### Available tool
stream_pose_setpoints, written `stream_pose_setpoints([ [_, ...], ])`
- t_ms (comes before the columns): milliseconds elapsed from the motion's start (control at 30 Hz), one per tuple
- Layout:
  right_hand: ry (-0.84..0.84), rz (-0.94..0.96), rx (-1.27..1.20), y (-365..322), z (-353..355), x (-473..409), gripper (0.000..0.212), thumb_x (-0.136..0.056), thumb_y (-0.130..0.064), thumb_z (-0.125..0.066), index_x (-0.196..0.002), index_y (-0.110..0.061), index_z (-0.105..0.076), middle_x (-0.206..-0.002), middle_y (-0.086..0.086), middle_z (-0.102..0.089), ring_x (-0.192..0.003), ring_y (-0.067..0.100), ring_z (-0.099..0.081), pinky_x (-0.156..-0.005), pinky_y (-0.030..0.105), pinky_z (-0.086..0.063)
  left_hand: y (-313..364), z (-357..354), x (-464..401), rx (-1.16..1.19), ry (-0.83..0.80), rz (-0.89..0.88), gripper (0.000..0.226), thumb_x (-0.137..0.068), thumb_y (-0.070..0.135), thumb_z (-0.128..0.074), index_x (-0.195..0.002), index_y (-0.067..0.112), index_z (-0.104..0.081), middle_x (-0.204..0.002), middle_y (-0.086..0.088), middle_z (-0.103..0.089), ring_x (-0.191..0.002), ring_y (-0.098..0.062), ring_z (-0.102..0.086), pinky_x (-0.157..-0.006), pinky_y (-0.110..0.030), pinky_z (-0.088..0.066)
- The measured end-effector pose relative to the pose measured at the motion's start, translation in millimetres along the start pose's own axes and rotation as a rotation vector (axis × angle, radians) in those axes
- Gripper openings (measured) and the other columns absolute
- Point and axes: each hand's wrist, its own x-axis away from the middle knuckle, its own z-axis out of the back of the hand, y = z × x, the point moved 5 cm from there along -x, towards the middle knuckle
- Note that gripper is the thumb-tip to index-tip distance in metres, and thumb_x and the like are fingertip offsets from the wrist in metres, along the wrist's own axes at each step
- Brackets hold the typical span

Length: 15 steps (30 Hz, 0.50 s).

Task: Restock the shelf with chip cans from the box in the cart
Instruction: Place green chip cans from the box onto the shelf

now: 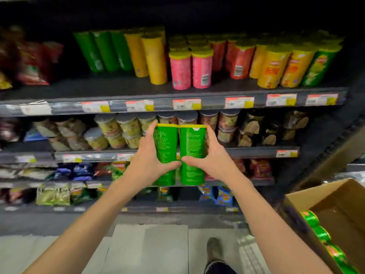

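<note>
Here, item 1: shelf (173,91), dark, several tiers, beyond both hands; its upper tier, above the hands, carries upright chip cans in green, yellow, pink and red. Item 2: cardboard box (335,196), open, low and to the right of the right hand, with green cans (316,228) lying in a row along its near wall. Item 3: 2 green chip cans, yellow-lidded, upright, side by side and touching, held out in front of the middle tiers. Left can (165,147) is gripped by the left hand (152,163), fingers curled round its outer side. Right can (192,143) is gripped by the right hand (209,157) likewise. Both thumbs lie across the near faces, tips almost meeting at the seam between the cans.
</note>
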Motion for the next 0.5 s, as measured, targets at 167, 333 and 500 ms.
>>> stream_pose_setpoints([
  [167,-0.054,0.154,-0.011,-66.0,-47.0,-46.4,0.127,-0.061,-0.061,-0.082,-0.156,-0.038,-0.001,-0.150,-0.010,-0.046,-0.136,0.009,-0.045,-0.111,0.043,-0.041,-29.6,72.6,-7.2,-0.049,0.159,0.026,0.127,-0.066,0.048,-0.085,-0.153,0.033,0.005,-0.152,-0.002,-0.031,-0.136,-0.015,-0.036,-0.107,-0.032,-0.036],
  [333,-0.075,0.292,-0.020,-126.7,-76.7,-88.7,0.123,-0.068,-0.055,-0.083,-0.155,-0.043,0.002,-0.142,-0.022,-0.045,-0.130,0.003,-0.044,-0.107,0.034,-0.041,-55.1,138.9,-23.0,-0.025,0.278,0.025,0.125,-0.062,0.058,-0.082,-0.148,0.045,0.007,-0.149,-0.002,-0.039,-0.128,-0.015,-0.049,-0.107,-0.041,-0.042],
  [500,-0.084,0.393,-0.033,-171.0,-106.3,-136.7,0.118,-0.075,-0.041,-0.084,-0.157,-0.035,0.001,-0.122,-0.035,-0.047,-0.105,-0.018,-0.051,-0.087,0.013,-0.044,-84.8,190.0,-52.4,-0.059,0.338,0.023,0.124,-0.058,0.069,-0.074,-0.147,0.046,0.009,-0.148,-0.005,-0.041,-0.127,-0.019,-0.051,-0.105,-0.046,-0.045],
])
